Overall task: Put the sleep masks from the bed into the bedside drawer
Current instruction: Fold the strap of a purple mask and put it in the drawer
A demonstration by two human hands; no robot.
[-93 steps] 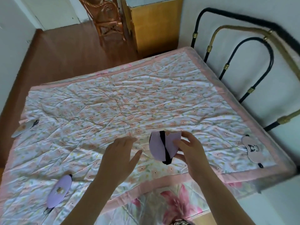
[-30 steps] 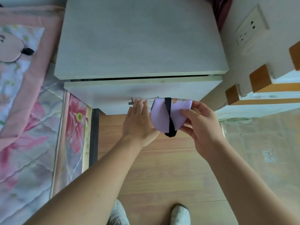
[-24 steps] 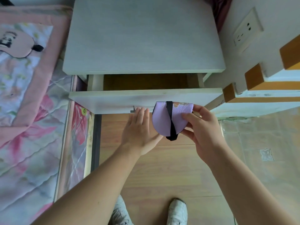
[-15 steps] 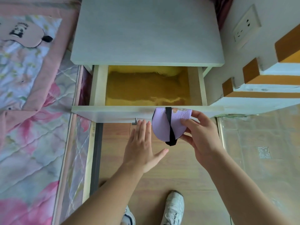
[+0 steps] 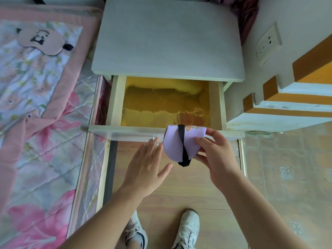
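I see a pale grey bedside cabinet (image 5: pixel 168 38) standing against a light wall with a white socket (image 5: pixel 268 44). Wood-look floor (image 5: pixel 167 187) runs below; beige patterned tiles (image 5: pixel 291 169) lie right, orange-and-white furniture (image 5: pixel 294 97) above them.

We see through one head-worn camera, looking steeply down and close over both hands; the open drawer (image 5: pixel 167 103) lies just beyond them, our shoes (image 5: pixel 186 229) below.
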